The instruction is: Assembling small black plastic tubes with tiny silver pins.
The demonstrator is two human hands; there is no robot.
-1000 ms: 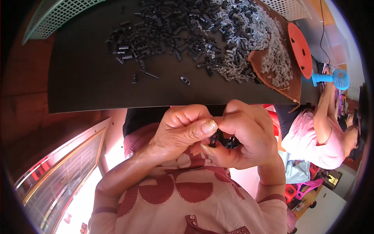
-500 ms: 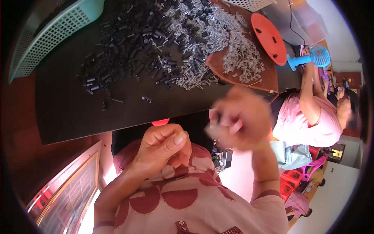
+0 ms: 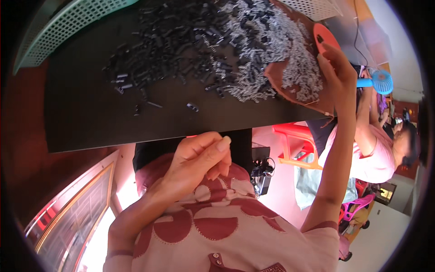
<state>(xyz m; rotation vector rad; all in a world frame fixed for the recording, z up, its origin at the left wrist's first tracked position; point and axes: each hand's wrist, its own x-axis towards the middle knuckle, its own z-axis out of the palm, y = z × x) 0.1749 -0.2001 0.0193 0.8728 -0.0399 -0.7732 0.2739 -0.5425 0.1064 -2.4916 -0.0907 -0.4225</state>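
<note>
My left hand (image 3: 201, 156) is in front of the table's near edge. Its fingers are curled and the thumb presses on the index finger; anything between them is hidden. My right hand (image 3: 339, 68) reaches out at the far right, over the near side of a red plate (image 3: 320, 30). Its thumb and fingers are apart, and nothing shows between them. Left of that hand lies a heap of small silver springs (image 3: 301, 75), partly on a brown cloth (image 3: 278, 75). Small black cylindrical parts (image 3: 167, 59) are heaped farther left. One black part (image 3: 192, 107) lies singly nearer the edge.
A green perforated basket (image 3: 68, 31) stands at the far left of the dark table (image 3: 86, 122), a white one (image 3: 312, 9) at the back. A blue fan (image 3: 380, 82) is right of my hand. Another person (image 3: 362, 149) sits at the right near a red stool (image 3: 294, 140).
My right hand has moved from in front of the table, away and right to the red plate, and its fingers have parted. My left hand stays closed, slightly higher in view.
</note>
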